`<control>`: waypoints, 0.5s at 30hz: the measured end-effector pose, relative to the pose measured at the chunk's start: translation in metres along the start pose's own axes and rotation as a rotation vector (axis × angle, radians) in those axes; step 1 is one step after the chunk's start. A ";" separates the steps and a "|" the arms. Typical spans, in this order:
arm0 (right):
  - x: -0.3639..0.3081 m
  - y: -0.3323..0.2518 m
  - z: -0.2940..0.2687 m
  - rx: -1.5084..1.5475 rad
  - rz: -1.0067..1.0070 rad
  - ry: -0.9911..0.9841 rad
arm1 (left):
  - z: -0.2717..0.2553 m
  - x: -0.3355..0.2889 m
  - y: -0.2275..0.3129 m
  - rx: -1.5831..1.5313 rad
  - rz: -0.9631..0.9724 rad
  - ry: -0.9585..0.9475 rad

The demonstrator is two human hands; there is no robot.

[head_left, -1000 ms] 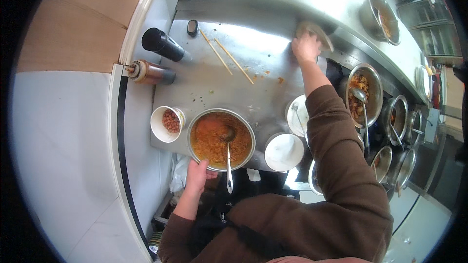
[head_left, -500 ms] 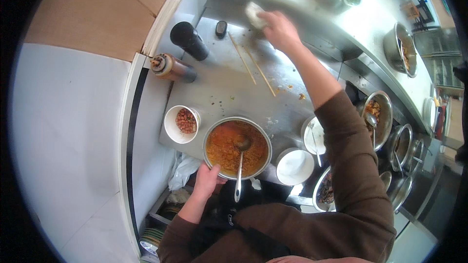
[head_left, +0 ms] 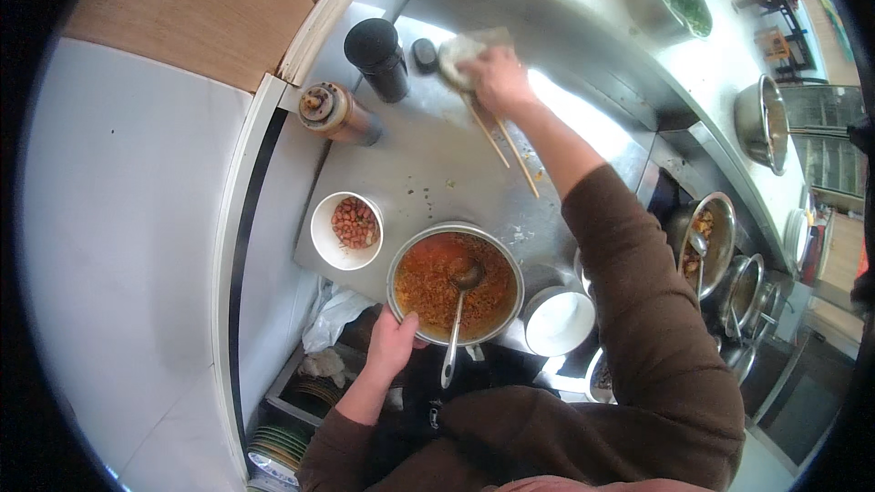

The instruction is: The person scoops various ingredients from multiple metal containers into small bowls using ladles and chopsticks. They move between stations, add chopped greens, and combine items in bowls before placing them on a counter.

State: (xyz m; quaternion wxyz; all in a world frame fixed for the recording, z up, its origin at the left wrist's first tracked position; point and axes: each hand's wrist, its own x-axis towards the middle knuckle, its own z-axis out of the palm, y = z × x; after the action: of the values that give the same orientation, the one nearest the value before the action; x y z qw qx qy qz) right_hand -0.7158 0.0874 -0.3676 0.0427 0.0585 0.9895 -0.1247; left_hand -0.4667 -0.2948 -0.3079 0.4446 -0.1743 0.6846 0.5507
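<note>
Head-worn fisheye, steeply downward

No lettering, number or sign can be read on the metal pot [head_left: 516, 310] or around it; the white cup [head_left: 322, 230] to its left and the sauce bottle [head_left: 351, 118] beyond show none legible. Far right of the pot, details are too small to tell.

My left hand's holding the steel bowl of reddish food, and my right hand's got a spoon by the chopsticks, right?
Not a spoon: the head view shows your right hand with a pale cloth by the chopsticks. Your left hand holds the bowl.
</note>
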 end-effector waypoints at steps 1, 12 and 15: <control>-0.018 -0.005 -0.006 0.111 0.032 -0.091 | 0.000 0.001 0.000 -0.020 0.008 -0.002; -0.002 0.011 -0.080 0.329 0.118 -0.267 | -0.001 0.005 0.001 0.036 0.073 -0.013; 0.016 0.006 -0.042 0.089 0.222 -0.032 | -0.002 0.002 0.007 0.068 0.032 -0.014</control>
State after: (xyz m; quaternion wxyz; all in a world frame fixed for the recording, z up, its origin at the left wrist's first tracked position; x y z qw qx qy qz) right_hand -0.7335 0.1054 -0.3298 0.0696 0.1676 0.9696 -0.1642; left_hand -0.4735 -0.2934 -0.3059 0.4460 -0.1442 0.7025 0.5355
